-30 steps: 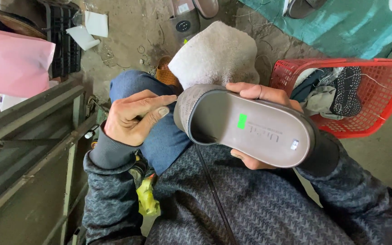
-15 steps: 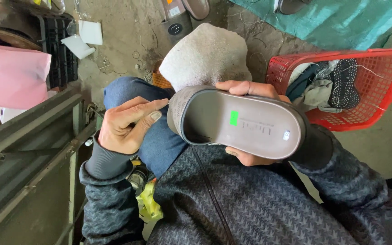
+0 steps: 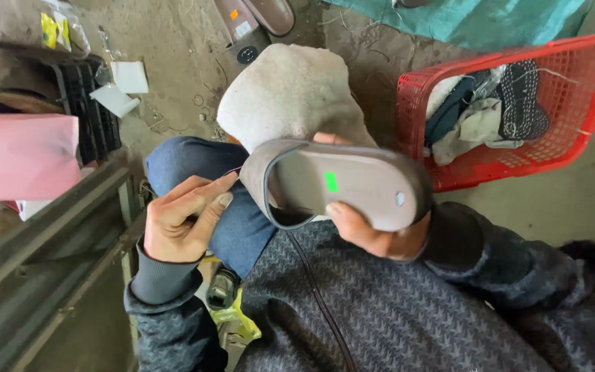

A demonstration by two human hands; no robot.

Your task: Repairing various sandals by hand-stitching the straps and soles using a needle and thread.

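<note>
The left hand sits just left of the grey shoe, fingers pressed together (seemingly pinching its edge). The right hand cups it from below, sole upward for viewing. Right of the shoe: a red basket.

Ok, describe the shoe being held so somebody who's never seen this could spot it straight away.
Start at the red plastic mesh basket of cloth scraps on the right; just left of it, over the person's lap, the right hand holds a grey slip-on shoe sideways. Its smooth grey insole with a small green sticker marks it out.
</note>
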